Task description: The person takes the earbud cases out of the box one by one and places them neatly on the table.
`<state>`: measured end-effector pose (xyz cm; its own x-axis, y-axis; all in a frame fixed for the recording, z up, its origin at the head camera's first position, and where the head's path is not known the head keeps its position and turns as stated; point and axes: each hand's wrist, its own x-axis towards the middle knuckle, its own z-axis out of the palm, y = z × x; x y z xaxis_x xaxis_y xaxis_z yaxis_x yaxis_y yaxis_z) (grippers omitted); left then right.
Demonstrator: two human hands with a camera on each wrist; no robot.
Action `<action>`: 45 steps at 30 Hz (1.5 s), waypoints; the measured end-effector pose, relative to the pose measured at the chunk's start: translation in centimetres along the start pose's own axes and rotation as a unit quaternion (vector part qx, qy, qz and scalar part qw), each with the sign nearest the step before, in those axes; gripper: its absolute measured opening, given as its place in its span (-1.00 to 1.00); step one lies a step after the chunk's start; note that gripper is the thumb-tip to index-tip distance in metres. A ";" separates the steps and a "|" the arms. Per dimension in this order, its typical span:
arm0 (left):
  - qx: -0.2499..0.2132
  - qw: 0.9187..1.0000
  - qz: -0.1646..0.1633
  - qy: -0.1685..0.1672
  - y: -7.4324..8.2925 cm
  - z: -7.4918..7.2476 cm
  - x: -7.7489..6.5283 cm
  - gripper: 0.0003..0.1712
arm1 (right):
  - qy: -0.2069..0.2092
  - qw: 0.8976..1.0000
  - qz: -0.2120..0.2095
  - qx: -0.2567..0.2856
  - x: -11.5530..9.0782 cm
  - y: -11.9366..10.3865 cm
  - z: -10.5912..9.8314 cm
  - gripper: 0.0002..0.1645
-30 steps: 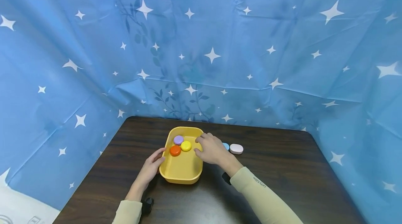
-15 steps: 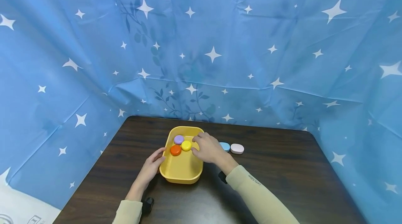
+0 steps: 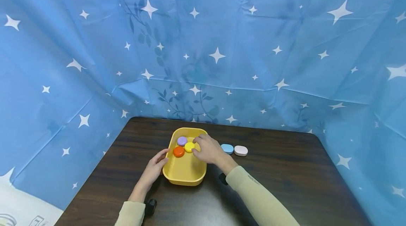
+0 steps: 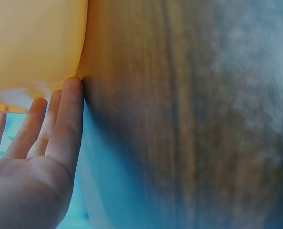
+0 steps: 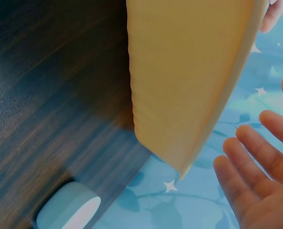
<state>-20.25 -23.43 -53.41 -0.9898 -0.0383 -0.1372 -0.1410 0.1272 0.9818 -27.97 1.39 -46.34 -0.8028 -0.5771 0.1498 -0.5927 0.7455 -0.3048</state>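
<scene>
A yellow tray stands on the dark table, holding a purple, an orange-red and a yellow rounded piece. Against its left wall rest the fingertips of my left hand; in the left wrist view those fingers are fairly straight. My right hand hovers over the tray's right rim, its thumb beside the yellow piece and partly in front of it. In the right wrist view this hand's fingers are spread and slightly bent, with nothing visible between them.
To the right of the tray, a blue rounded piece and a pale pink one lie side by side on the wood-grain table. A blue star-patterned cloth hangs behind the table and at its sides.
My right hand has shifted left over the tray, closer to the yellow piece, and more of the blue piece shows. The left hand stays at the tray's wall.
</scene>
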 end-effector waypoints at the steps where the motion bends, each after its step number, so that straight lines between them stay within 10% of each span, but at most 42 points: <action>1: 0.001 1.000 0.000 0.002 0.0 0.0 0.0 -0.48 | 0.000 1.000 0.002 0.003 0.1 0.0 0.1 -0.53; 29: 0.002 1.000 0.011 0.012 0.3 0.2 0.0 -0.50 | 0.016 0.982 0.041 0.185 2.8 0.7 2.3 -0.49; 45: 0.001 1.000 0.012 0.011 0.1 0.3 -0.2 -0.51 | -0.007 0.993 0.049 0.110 3.4 0.9 3.8 -0.53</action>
<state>-20.10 -23.09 -53.35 -0.9923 -0.0570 -0.1102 -0.1168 0.1305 0.9845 -31.02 -1.14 -49.64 -0.8542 -0.5107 0.0974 -0.4824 0.7087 -0.5149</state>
